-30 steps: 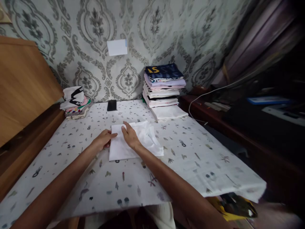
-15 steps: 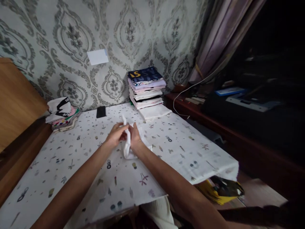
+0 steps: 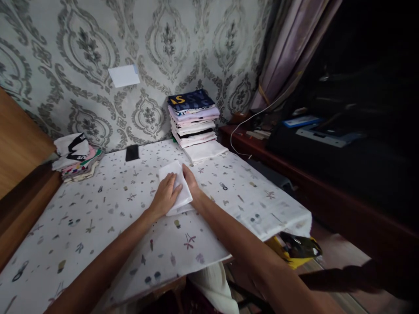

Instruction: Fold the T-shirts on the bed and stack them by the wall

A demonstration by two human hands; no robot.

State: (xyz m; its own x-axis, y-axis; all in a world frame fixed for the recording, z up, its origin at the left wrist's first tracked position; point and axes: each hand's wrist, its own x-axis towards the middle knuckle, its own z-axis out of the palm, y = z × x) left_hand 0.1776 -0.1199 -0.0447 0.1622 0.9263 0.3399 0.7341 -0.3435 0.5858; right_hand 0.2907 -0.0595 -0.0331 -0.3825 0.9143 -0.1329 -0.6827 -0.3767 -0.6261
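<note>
A white cloth (image 3: 178, 168), folded into a small flat rectangle, lies on the patterned white tablecloth (image 3: 118, 226). My left hand (image 3: 166, 195) rests on top of it, palm down, with the fingers stretched out. Along the cloth's right edge, my right hand (image 3: 191, 181) is set on its side, fingers pointing away from me and touching the edge. Part of that hand's fingers is hidden by the cloth.
Behind my hands stands a tall stack of folded clothes (image 3: 193, 124), with a white folded piece (image 3: 206, 151) at its foot. A smaller clothes pile (image 3: 77, 159) sits far left, near a black phone (image 3: 132, 152). A white cable (image 3: 231, 138) hangs at right.
The white cloth was bunched and raised between both hands; now it lies folded flat. My left hand has flattened on top of it, and my right hand has moved to its edge.
</note>
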